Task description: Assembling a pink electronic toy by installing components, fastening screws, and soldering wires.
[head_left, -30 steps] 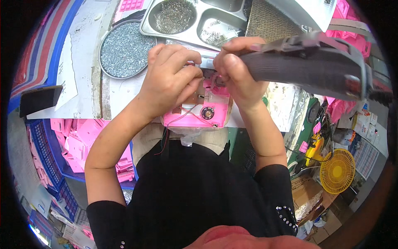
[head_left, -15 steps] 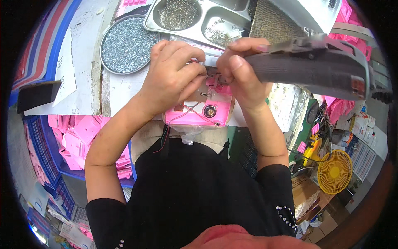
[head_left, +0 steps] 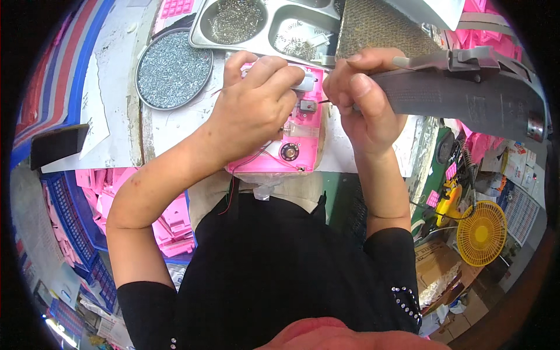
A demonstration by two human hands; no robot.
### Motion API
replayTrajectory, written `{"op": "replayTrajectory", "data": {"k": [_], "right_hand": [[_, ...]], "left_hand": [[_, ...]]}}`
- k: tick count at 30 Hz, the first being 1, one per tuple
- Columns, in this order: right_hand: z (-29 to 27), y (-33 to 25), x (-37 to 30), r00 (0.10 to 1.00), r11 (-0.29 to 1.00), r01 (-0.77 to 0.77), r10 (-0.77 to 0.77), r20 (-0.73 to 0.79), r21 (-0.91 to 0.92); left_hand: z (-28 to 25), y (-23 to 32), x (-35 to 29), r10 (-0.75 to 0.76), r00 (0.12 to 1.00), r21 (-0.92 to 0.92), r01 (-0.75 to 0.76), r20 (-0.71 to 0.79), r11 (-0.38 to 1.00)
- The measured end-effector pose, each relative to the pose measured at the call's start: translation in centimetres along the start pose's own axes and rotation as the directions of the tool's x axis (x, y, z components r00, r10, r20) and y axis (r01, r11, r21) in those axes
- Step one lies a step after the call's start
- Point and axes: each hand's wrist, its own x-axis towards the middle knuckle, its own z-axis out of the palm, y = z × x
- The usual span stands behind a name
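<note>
Carries, on white bench (head_left: 163, 129), round dish (head_left: 137, 81) w/ small metal pcs (head_left: 175, 70), just L of compartmented metal tray (head_left: 251, 49); rough brown mat (head_left: 379, 32) to tray's R; pink case (head_left: 310, 153) nr front edge; white paper sheet (head_left: 96, 111), far L.

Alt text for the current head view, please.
A person holds a dark electric screwdriver in the right grip, its bit pointing toward an open pink plastic casing with a speaker; the left grip covers part of it. Beyond are a round dish of screws and a compartmented metal tray.
</note>
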Motion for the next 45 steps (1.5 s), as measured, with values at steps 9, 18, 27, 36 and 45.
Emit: {"op": "replayTrajectory", "data": {"k": [9, 18, 27, 36, 45], "right_hand": [[-1.7, -0.4, 0.1, 0.998, 0.981, 0.011, -0.021, 0.052, 0.195], [-3.1, -0.6, 0.4, 0.999, 0.984, 0.035, -0.036, 0.005, 0.176], [-3.6, -0.8, 0.8, 0.997, 0.986, 0.067, -0.073, 0.031, 0.154], [-3.6, -0.8, 1.2, 0.995, 0.979, 0.063, -0.076, 0.061, 0.191], [-3.7, -0.8, 1.4, 0.993, 0.977, 0.071, -0.089, 0.083, 0.2]], "left_hand": [[-0.1, 1.3, 1.1, -0.043, 0.997, 0.116, 0.036, 0.058, 0.993], [-1.3, 1.3, 1.3, -0.061, 0.986, 0.024, 0.058, 0.157, 0.998], [-0.7, 1.3, 1.1, -0.186, 0.971, -0.032, 0.192, 0.148, 0.981], [-0.5, 0.9, 0.2, -0.203, 0.973, -0.113, 0.215, 0.114, 0.97], [-0.6, 1.6, 0.7, -0.119, 0.973, 0.148, 0.091, 0.196, 0.985]]}}
